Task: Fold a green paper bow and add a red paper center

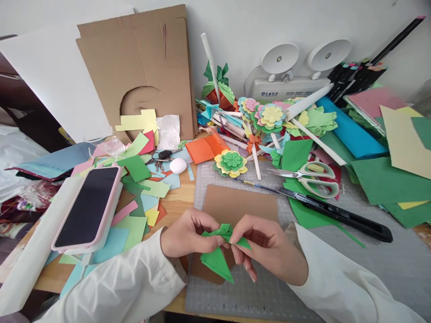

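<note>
Between my two hands is a piece of folded green paper [217, 264], with a pointed flap hanging down and a small folded tab standing at its top. My left hand [191, 233] pinches its left side between thumb and fingers. On the other side, my right hand [261, 244] pinches the right part near a short pointed end, its lower fingers curled beneath. Both hands are above a brown cardboard sheet [240, 202] that lies on the grey cutting mat [229, 305]. The fingers hide part of the folds.
Right of the hands lie a black utility knife [343, 217], scissors [313, 177] and a pen [256, 185]. Paper flowers [232, 162] crowd the back. A phone [87, 206] and coloured scraps [134, 229] are at left. Cardboard [161, 58] leans on the wall beside a twin-head lamp [281, 58].
</note>
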{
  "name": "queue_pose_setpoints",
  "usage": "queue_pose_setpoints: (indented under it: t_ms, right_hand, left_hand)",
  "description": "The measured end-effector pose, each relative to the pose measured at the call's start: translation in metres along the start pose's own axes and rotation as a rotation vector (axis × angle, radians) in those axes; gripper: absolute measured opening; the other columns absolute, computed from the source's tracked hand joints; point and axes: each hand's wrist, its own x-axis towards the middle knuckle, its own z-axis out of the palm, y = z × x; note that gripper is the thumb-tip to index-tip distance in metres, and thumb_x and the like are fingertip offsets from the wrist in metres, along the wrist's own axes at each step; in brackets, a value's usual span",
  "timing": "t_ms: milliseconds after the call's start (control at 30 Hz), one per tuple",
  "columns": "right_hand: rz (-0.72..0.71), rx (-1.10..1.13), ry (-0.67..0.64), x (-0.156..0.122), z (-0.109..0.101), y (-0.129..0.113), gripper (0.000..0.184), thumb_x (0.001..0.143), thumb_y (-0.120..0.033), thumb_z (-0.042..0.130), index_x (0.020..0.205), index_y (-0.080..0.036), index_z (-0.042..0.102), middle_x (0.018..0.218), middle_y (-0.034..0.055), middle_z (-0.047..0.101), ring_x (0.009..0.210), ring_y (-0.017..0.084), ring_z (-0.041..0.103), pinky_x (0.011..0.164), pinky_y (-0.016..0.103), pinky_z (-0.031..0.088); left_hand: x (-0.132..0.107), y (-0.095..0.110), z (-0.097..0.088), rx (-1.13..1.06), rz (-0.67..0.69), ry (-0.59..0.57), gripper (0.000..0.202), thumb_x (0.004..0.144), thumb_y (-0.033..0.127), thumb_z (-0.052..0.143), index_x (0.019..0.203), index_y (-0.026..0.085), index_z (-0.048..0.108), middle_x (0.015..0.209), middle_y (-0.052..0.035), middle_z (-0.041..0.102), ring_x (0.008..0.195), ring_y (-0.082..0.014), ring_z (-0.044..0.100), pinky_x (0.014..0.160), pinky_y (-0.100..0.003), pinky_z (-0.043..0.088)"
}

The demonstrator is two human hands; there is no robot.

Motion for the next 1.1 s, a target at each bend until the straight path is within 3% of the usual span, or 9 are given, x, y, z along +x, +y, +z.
queue_pose_setpoints:
  t_ms: [267, 500, 767, 867, 967, 1100]
  right_hand:
    - [-0.027, 0.112, 0.019, 0.0016, -0.0026, 0.0023, 0.016, 0.08, -0.027, 0.067, 0.074, -0.016, 0.058, 0.054, -0.0033, 0.06, 0.037, 0.005, 0.051, 0.031, 0.014, 0.046]
    - [-0.016, 0.08, 0.022, 0.0022, -0.0021, 0.0022, 0.017, 0.08, -0.03, 0.067, 0.074, -0.016, 0.059, 0.055, -0.003, 0.059, 0.037, 0.005, 0.05, 0.032, 0.015, 0.046]
    - [-0.01, 0.035, -0.001, 0.0011, -0.0027, 0.0057, 0.022, 0.084, -0.035, 0.061, 0.073, -0.016, 0.057, 0.06, -0.0027, 0.055, 0.042, 0.006, 0.05, 0.037, 0.017, 0.046]
    - [-0.069, 0.028, 0.004, -0.0003, 0.0004, 0.0042, 0.014, 0.086, -0.032, 0.059, 0.089, -0.02, 0.053, 0.068, -0.0031, 0.055, 0.049, 0.007, 0.051, 0.044, 0.019, 0.048]
    - [-0.114, -0.086, 0.067, -0.0019, 0.0034, 0.0012, 0.028, 0.081, -0.03, 0.062, 0.101, -0.024, 0.043, 0.077, -0.0034, 0.052, 0.06, 0.009, 0.05, 0.052, 0.021, 0.045]
    - [-0.095, -0.441, 0.081, -0.0028, 0.0034, -0.0016, 0.021, 0.08, -0.032, 0.058, 0.076, -0.021, 0.04, 0.062, -0.0064, 0.04, 0.053, 0.009, 0.036, 0.048, 0.021, 0.031]
  left_hand:
    - [0.0006, -0.0062, 0.0014, -0.252, -0.07, -0.01, 0.034, 0.07, 0.042, 0.074, 0.073, 0.009, 0.075, 0.055, -0.0035, 0.063, 0.048, -0.0073, 0.047, 0.045, -0.018, 0.033]
    - [0.0011, -0.0058, 0.0023, -0.31, -0.172, 0.006, 0.03, 0.067, 0.039, 0.077, 0.07, 0.01, 0.075, 0.055, -0.004, 0.065, 0.046, -0.0079, 0.051, 0.044, -0.018, 0.035]
    - [0.0001, -0.0062, 0.0041, -0.312, -0.109, 0.017, 0.022, 0.069, 0.032, 0.077, 0.07, 0.01, 0.075, 0.062, -0.0064, 0.07, 0.052, -0.0108, 0.059, 0.051, -0.02, 0.044]
    - [-0.001, -0.0033, 0.0037, -0.245, -0.05, 0.043, 0.024, 0.072, 0.033, 0.074, 0.071, 0.009, 0.075, 0.063, -0.0081, 0.071, 0.053, -0.0114, 0.059, 0.051, -0.02, 0.044]
    - [-0.0024, 0.0, 0.0039, -0.167, -0.003, 0.083, 0.024, 0.074, 0.032, 0.072, 0.074, 0.008, 0.075, 0.067, -0.0096, 0.071, 0.055, -0.0126, 0.059, 0.052, -0.021, 0.045]
    - [-0.0035, 0.0008, 0.0068, -0.072, 0.024, 0.108, 0.026, 0.074, 0.031, 0.071, 0.07, 0.006, 0.074, 0.055, -0.0056, 0.065, 0.047, -0.0092, 0.05, 0.045, -0.019, 0.04]
